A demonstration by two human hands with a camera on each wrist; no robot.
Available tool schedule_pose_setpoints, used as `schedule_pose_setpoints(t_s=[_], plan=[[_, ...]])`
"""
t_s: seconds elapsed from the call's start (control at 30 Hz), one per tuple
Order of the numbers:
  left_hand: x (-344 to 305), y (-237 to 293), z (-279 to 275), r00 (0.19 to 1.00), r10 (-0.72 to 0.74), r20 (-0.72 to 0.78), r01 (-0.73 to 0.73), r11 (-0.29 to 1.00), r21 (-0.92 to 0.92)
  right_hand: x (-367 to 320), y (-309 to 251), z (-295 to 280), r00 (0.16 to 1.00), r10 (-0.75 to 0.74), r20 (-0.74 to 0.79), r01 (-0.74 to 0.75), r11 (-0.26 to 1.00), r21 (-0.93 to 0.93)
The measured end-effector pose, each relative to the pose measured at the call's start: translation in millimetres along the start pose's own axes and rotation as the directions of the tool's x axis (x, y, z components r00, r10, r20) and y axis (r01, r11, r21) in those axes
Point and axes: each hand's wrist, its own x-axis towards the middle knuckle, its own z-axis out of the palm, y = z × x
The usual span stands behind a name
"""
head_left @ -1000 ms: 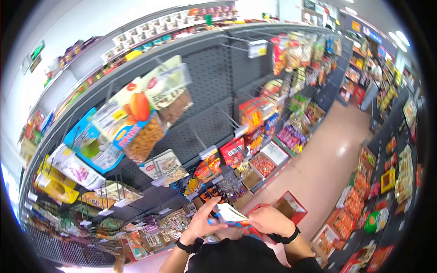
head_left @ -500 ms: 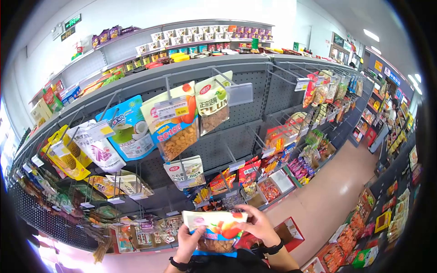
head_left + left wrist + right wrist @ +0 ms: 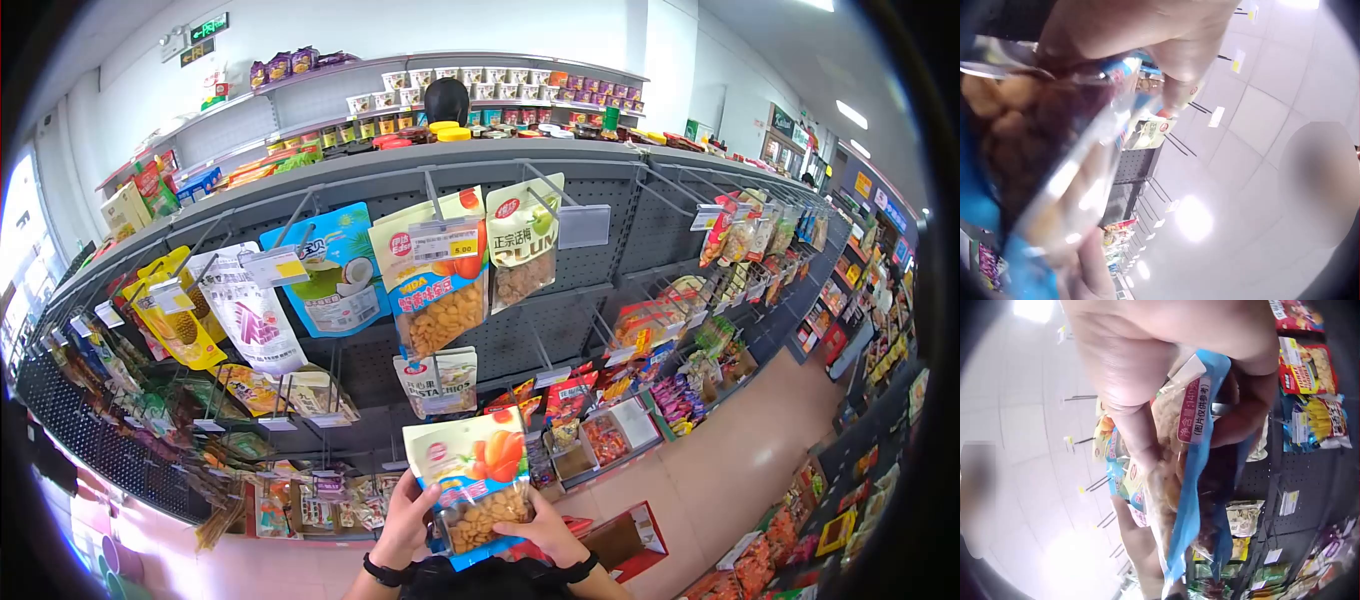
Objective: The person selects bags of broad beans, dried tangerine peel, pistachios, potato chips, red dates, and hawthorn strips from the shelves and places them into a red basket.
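Observation:
A snack bag (image 3: 470,480) with a cream top, orange fruit picture, blue band and clear window of nuts stands upright, front toward the head camera. My left hand (image 3: 403,522) pinches its left edge, thumb on the front. My right hand (image 3: 548,532) grips the lower right edge, its thumb over the window. In the left wrist view the bag (image 3: 1029,125) is seen close up, with the left hand (image 3: 1141,31) on it. The right wrist view shows the right hand (image 3: 1172,369) pinching the bag (image 3: 1175,481) along its blue edge.
A similar nut bag (image 3: 440,300) hangs on a rack hook behind, beside a plum bag (image 3: 522,245) and a blue coconut bag (image 3: 335,280). A pistachio bag (image 3: 437,383) hangs just above the held one. A red-edged box (image 3: 630,540) lies on the floor at right.
The bag has turned from nearly flat to upright, its front now fully visible. The right hand has moved from its top edge to its lower right edge. The head view has shifted, with the rack more central.

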Motion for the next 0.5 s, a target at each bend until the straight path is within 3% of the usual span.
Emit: schedule_pose_setpoints(t_s=[0.03,0.1,0.2,0.27,0.4,0.5], plan=[[-0.9,1.9,-4.8,1.0,0.003,-0.004,-0.003,1.0,0.0,0.7,4.8,-4.5,1.0,0.001,0.005,-0.001,1.0,0.0],[-5.4,0.9,-16.5,0.974,0.006,0.226,-0.001,1.0,-0.025,1.4,19.0,-17.2,1.0,-0.018,-0.024,0.023,0.975,0.222],[-12.9,-14.1,-30.9,0.964,-0.141,0.225,0.138,0.99,0.029,0.7,14.3,-16.9,0.998,-0.044,-0.053,0.056,0.961,0.27],[-17.6,-19.6,-24.6,0.963,-0.231,0.142,0.223,0.972,0.069,0.9,12.0,-16.8,0.996,-0.069,-0.053,0.082,0.958,0.276],[-17.2,-31.4,-21.7,0.996,-0.091,0.009,0.089,0.987,0.131,4.4,-3.4,-17.7,0.98,-0.17,-0.104,0.178,0.981,0.072],[-17.0,-24.3,-18.8,0.999,-0.033,-0.01,0.034,0.992,0.123,10.5,-22.7,-20.8,0.956,-0.254,-0.15,0.248,0.967,-0.06]])
